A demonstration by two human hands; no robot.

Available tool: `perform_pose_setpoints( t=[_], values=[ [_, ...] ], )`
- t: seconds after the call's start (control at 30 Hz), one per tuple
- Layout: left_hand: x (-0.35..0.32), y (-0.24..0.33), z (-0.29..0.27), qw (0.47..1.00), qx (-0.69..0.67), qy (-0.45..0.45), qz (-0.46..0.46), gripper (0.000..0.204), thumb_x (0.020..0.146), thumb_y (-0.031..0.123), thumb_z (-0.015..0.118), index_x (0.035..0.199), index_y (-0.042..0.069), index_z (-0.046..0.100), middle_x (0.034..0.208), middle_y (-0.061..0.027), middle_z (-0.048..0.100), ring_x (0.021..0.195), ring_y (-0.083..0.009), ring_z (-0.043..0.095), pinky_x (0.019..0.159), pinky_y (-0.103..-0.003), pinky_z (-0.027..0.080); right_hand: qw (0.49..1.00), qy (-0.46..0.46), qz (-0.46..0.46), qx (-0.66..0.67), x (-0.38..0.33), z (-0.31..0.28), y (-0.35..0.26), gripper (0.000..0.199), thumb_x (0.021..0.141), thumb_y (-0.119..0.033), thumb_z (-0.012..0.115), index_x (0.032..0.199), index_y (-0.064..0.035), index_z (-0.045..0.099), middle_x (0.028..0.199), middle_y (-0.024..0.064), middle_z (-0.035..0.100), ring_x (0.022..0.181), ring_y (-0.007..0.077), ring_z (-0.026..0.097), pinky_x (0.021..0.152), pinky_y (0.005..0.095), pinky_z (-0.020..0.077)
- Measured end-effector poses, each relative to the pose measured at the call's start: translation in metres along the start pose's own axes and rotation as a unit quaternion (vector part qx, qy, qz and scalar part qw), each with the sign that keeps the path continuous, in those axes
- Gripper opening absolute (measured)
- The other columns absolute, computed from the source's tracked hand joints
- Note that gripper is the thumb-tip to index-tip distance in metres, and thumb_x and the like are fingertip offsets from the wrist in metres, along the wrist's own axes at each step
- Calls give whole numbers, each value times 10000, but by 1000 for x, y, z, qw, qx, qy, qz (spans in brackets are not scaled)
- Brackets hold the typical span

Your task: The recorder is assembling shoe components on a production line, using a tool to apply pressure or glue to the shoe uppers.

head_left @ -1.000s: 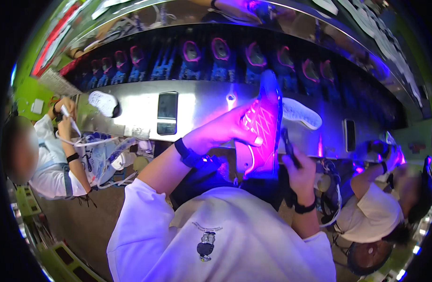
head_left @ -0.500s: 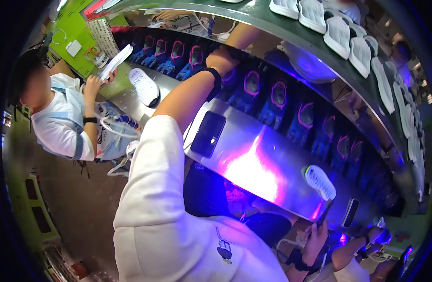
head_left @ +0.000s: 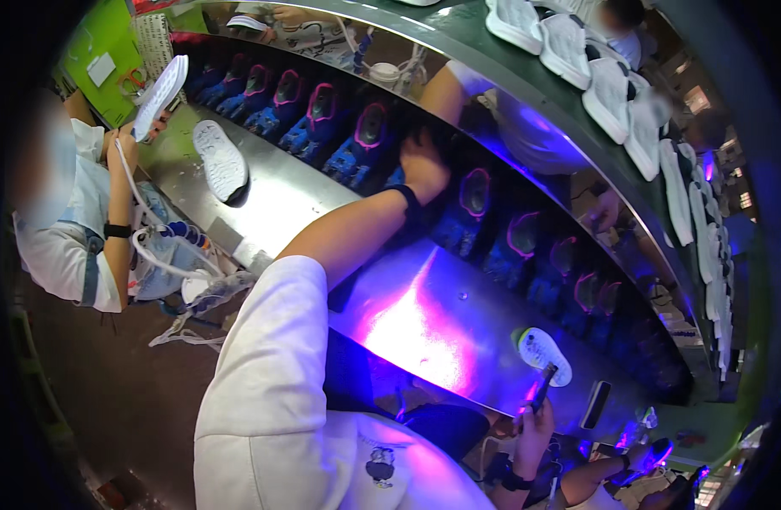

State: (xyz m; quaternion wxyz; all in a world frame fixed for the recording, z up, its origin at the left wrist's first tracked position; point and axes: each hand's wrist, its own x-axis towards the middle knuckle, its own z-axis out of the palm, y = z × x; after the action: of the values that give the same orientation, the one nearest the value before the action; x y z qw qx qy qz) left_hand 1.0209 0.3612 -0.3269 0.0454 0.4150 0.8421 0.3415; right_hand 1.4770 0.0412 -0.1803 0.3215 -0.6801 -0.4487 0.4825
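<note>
My left hand (head_left: pixel 424 161) reaches far out over the steel bench (head_left: pixel 305 204) into a row of blue shoes with pink trim (head_left: pixel 356 140). Its fingers curl over a dark blue shoe (head_left: pixel 405 174) in that row. My right hand (head_left: pixel 533 425) is low at the bench's near edge, closed on a small dark tool (head_left: pixel 544 376). The tool's tip is right beside a white sole (head_left: pixel 539 350) lying on the steel. Purple light glares on the bench between my arms.
A co-worker on the left holds up a white sole (head_left: pixel 161 93); another white sole (head_left: pixel 220 160) lies on the bench near them. More white soles (head_left: pixel 599 72) line the green upper belt. A second person's arm (head_left: pixel 594 480) shows at lower right.
One second ago my left hand held a shoe under the purple light close to me. Since then the arm has stretched out to the shoe row, and my view has swung left.
</note>
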Motion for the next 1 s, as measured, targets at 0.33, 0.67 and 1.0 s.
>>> perform_pose_setpoints(
  t=[0.33,0.67,1.0],
  values=[
    [-16,66,-12,975,-84,0,207,703,789,244,721,1361,-21,410,1370,-324,464,1312,-464,448,1123,-494,379,997,65,-15,32,-24,-46,25,299,983,-46,600,1276,-9,556,856,12,624,609,55,542,490,203,409],
    [-151,70,-36,966,-193,-13,173,473,860,-20,579,1321,76,531,1231,-227,550,1131,-390,562,1002,-448,460,992,41,-26,113,-44,-52,35,415,987,-50,577,1397,-32,517,910,45,702,614,73,575,505,221,445],
    [-279,131,-219,725,-11,-459,514,568,760,227,784,1273,80,590,1247,-161,618,1139,-377,616,950,-481,500,982,21,-58,176,-21,-60,18,492,989,-18,557,1474,-48,475,878,27,646,655,51,520,560,210,440]
  ],
)
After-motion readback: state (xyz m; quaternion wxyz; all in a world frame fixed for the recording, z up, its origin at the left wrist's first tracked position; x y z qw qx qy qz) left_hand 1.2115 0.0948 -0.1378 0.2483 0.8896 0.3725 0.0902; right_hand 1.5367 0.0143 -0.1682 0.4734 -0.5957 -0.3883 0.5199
